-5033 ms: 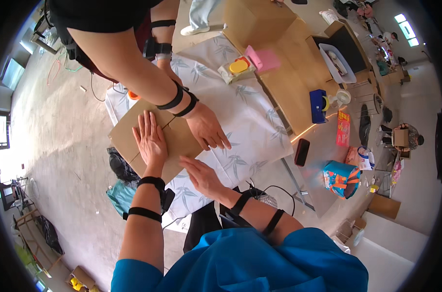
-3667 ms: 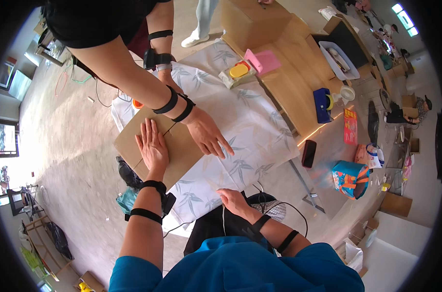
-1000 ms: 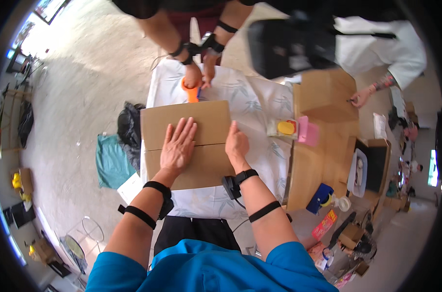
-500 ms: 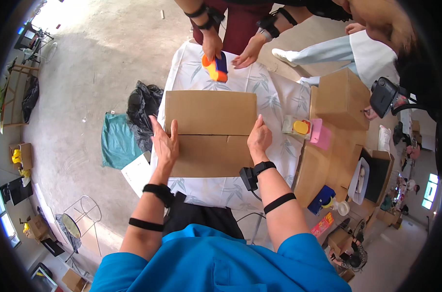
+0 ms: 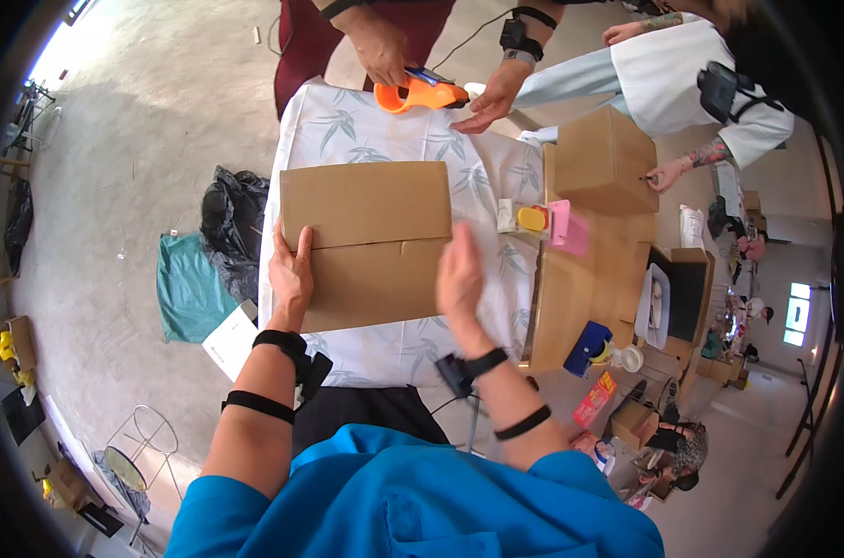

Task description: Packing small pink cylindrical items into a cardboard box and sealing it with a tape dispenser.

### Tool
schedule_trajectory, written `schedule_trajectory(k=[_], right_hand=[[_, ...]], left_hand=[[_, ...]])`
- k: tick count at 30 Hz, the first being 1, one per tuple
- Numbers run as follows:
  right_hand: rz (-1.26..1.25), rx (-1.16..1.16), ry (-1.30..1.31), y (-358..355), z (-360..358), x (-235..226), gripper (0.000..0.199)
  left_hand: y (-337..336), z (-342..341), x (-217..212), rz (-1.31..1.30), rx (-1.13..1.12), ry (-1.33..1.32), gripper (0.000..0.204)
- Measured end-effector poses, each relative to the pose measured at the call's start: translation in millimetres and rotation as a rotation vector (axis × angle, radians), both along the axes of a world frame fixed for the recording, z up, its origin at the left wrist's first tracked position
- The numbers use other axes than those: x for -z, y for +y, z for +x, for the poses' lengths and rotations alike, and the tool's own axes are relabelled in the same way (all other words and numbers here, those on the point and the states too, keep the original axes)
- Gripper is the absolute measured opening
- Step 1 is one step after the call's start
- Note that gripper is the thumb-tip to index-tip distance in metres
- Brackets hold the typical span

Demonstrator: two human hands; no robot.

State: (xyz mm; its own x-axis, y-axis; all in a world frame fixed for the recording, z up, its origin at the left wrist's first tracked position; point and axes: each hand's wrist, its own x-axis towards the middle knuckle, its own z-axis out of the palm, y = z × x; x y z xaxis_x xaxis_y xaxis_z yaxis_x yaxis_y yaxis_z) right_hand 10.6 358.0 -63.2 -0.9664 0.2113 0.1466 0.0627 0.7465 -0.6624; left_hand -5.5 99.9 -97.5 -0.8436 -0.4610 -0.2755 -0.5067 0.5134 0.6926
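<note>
One flat cardboard box point(image 5: 364, 244), closed flaps up, on a table under a white leaf-print cloth point(image 5: 348, 126).

Change: half a second back both hands pressed the box's two sides; the right hand point(image 5: 459, 276) has since lifted and turned edge-on at the box's right edge. Judgement: the box is squared up and only one hand steadies it.

Left hand point(image 5: 290, 272): fingers spread flat and released, palm against the box's left edge, thumb on the top face. Nothing grasped.

Right hand: fingers straight and together, loose, grasping nothing; whether it touches the box cannot be told.

Flap seam: runs across the box between the two hands, unsealed as far as shows.

Beyond the far edge: another person's hands hold an orange tape dispenser point(image 5: 420, 94) above the cloth, apart from the box.

Right of cloth: one smaller closed carton point(image 5: 604, 160) on a wooden tabletop point(image 5: 571, 298).
</note>
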Motion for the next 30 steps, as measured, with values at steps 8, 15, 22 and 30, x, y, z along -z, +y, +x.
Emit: schedule_trajectory(k=[8, 15, 22, 30], right_hand=[[0.25, -0.401, -0.137, -67, 25, -1, 0.067], [0.34, -0.395, -0.166, -66, 28, 4, 0.073], [0.361, -0.304, -0.155, -91, 31, -11, 0.074], [0.236, -0.289, 0.009, -115, 58, -15, 0.065]], left_hand=[[5, 0, 4, 0.089, 0.009, 0.132, 0.065], [-11, 13, 34, 0.165, 0.081, 0.122, 0.066], [-15, 9, 28, 0.232, 0.024, 0.064, 0.059], [-27, 11, 48, 0.337, 0.003, 0.098, 0.059]])
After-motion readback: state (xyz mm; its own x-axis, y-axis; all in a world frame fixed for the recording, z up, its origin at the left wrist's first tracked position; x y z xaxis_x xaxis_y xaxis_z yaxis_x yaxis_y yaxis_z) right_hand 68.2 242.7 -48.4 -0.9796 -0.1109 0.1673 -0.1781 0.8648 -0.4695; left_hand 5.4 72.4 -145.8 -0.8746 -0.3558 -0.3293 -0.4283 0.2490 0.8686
